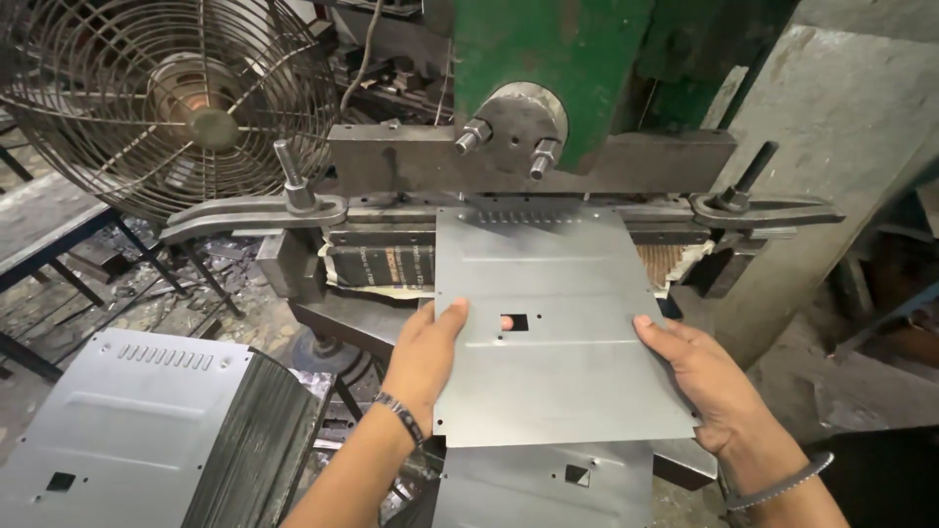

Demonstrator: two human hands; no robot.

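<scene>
A thin grey metal sheet (pixel 558 323) with a small rectangular cutout and a row of slots along its far edge lies with that far edge under the green press (pixel 548 68). My left hand (pixel 427 357) grips the sheet's left edge, thumb on top. At the right edge my right hand (pixel 699 376) holds the sheet, fingers beneath and thumb above. Both wrists wear bracelets. The press die (pixel 509 161) sits just above the slotted edge.
A stack of similar slotted sheets (pixel 147 430) stands at the lower left. Another sheet (pixel 548 484) lies below the held one. A wire-caged fan (pixel 166 98) is at the upper left. Clamp arms (pixel 254 215) and bolts flank the die. A concrete pillar (pixel 841 147) rises at right.
</scene>
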